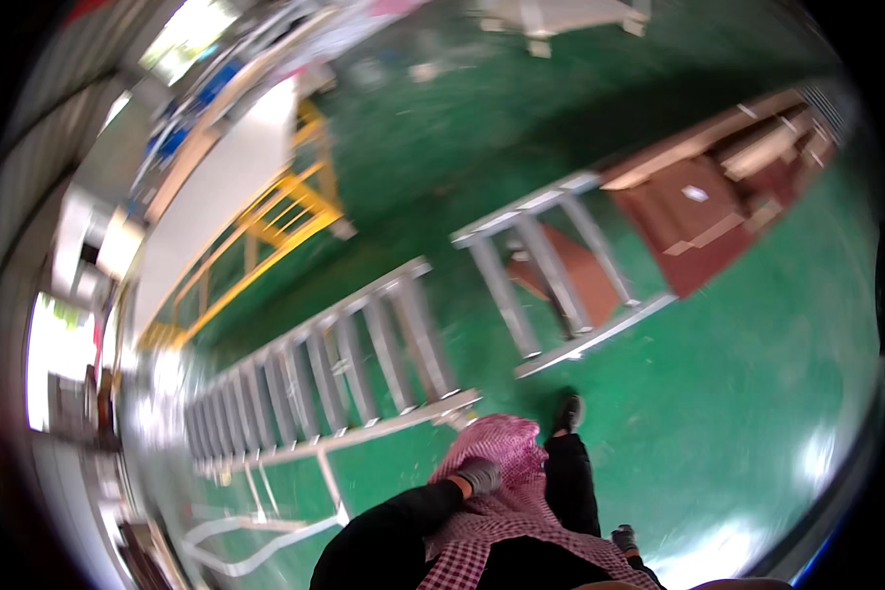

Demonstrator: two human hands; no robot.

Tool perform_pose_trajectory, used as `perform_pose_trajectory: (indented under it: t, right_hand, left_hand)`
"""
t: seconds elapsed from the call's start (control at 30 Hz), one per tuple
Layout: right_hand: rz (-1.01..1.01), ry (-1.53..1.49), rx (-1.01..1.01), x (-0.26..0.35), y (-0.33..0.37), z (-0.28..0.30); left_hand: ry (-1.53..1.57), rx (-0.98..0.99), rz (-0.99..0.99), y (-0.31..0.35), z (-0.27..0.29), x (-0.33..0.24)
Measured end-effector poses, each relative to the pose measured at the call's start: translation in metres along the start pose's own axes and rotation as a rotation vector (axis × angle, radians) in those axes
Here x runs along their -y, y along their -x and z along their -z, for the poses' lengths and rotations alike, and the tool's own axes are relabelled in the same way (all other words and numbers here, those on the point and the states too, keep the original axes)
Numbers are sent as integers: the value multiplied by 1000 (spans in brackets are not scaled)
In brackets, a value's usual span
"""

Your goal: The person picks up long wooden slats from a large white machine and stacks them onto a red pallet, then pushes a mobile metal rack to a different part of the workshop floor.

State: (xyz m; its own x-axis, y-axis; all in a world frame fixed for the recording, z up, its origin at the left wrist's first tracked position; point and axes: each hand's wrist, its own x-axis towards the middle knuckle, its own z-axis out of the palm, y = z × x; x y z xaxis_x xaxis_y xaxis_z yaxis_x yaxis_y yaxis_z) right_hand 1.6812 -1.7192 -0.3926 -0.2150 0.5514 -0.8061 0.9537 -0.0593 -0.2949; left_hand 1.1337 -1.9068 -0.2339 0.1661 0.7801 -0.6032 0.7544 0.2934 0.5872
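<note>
My left hand, in a grey glove, rests against the pink-and-white checked apron at the front of my body. Its fingers are blurred, and I cannot make out whether they grip the cloth. My right hand, gloved in dark grey, hangs low beside my right leg. Small and smeared in the picture, it shows no clear object in it. One dark shoe is stretched forward on the green floor, near a gap between two roller conveyors.
A long metal roller conveyor runs off to the left. Ahead, a shorter roller section leads right to reddish-brown boards. A brown panel shows beneath its rollers. Far left stands a pale-topped table with a yellow frame.
</note>
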Motion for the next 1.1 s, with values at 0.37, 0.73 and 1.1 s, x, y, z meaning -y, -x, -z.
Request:
perform_pose_trajectory:
  t: [0.37,0.73,1.1]
  right_hand:
    - [1911,1592,-153,369,-136,-27]
    - [1672,538,880,614,624,-518]
    - [2011,600,-139,541,718,-717]
  left_hand:
    - [763,-1332,743,357,-208,-152]
    - [111,-1792,1648,786,-395,-91]
    - [-24,-1073,1367,1106,-553,159]
